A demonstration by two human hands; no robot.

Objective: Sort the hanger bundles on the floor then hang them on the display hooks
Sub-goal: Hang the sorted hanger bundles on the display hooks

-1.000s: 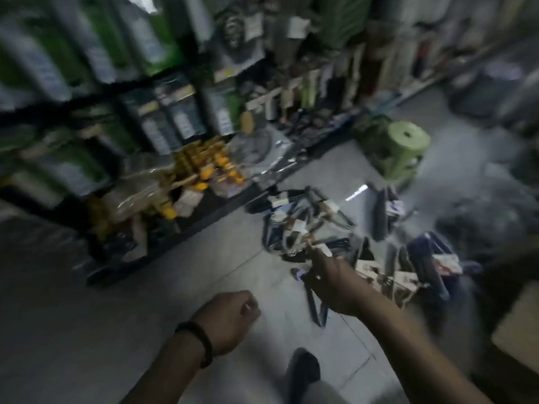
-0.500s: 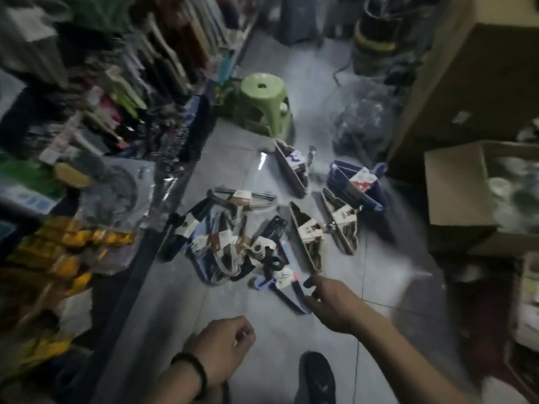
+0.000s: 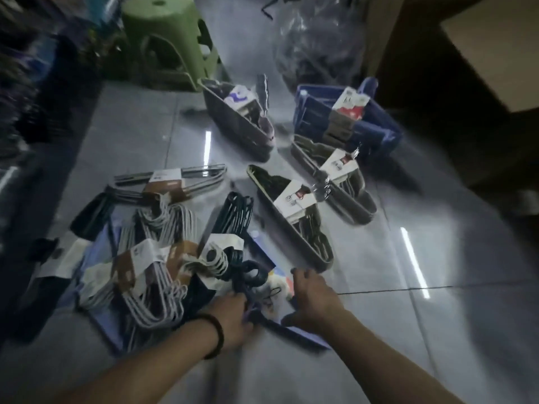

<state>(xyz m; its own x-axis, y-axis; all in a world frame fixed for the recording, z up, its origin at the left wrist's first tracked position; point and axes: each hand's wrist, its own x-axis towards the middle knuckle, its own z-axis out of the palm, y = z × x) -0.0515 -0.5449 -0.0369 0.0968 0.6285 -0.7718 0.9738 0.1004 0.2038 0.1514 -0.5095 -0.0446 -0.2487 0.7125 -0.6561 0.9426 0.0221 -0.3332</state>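
Bundle: the dark blue plastic hanger bundle (image 3: 252,275) with a colourful paper label lies flat on the glossy grey tiled floor (image 3: 408,330), right in front of the person.
Direction: its rounded hooks curl toward the far side. The straight bottom bar is the long axis, running diagonally from mid-frame down to the near right.
Left hand (image 3: 233,319): on the bundle's left, fingers curled round the necks just below the hooks.
Right hand (image 3: 315,298): on the right end, spread over the label with the thumb out toward the bar. It's touching, but it's too blurry to say if it's actually gripping.
Neighbours: a pile of white coated-wire hanger bundles (image 3: 154,287) overlaps it on the left. The grey moulded plastic hanger bundles (image 3: 291,217) stand on edge just beyond.
Background: green plastic stool (image 3: 169,39), well apart.
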